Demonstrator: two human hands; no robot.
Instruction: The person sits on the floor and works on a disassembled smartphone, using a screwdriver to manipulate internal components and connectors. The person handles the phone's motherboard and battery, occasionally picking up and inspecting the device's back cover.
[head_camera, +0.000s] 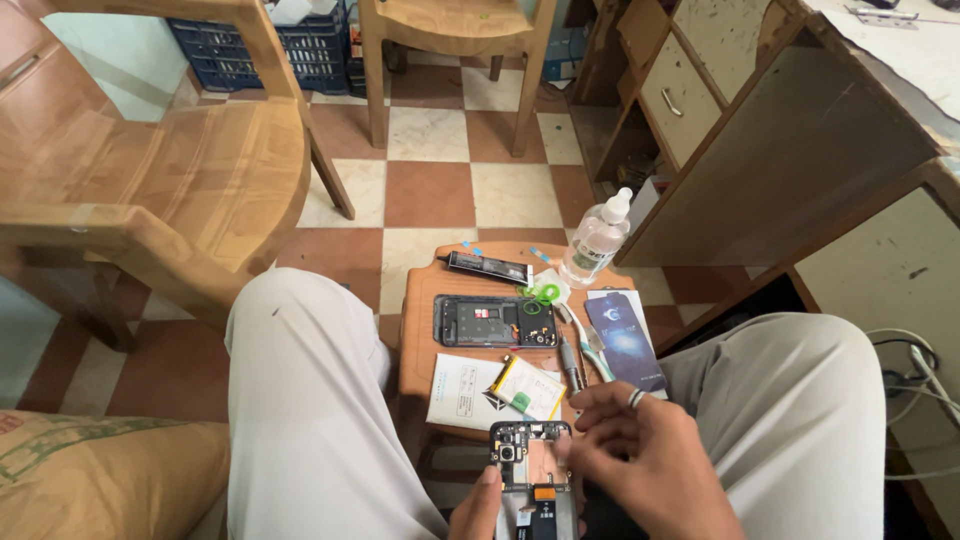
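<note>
An opened phone body (532, 470) with its back off, showing camera modules and a board, lies between my knees at the bottom of the view. My left hand (478, 506) holds its lower left edge with the thumb up along the side. My right hand (645, 460), a ring on one finger, rests over its right side with the fingertips touching the inside. On the small round wooden stool (420, 330) lie a second opened phone frame (495, 321), a flat battery (528, 387) on a white paper sheet (462, 392), and a dark blue phone back cover (625, 340).
Also on the stool: a clear plastic bottle (596, 240), a black glue tube (488, 267), a screwdriver (571, 365), green rings (540, 294). Wooden-look plastic chairs (170, 190) stand left and behind. A desk with drawers (760, 130) is right; cables (915, 370) hang there.
</note>
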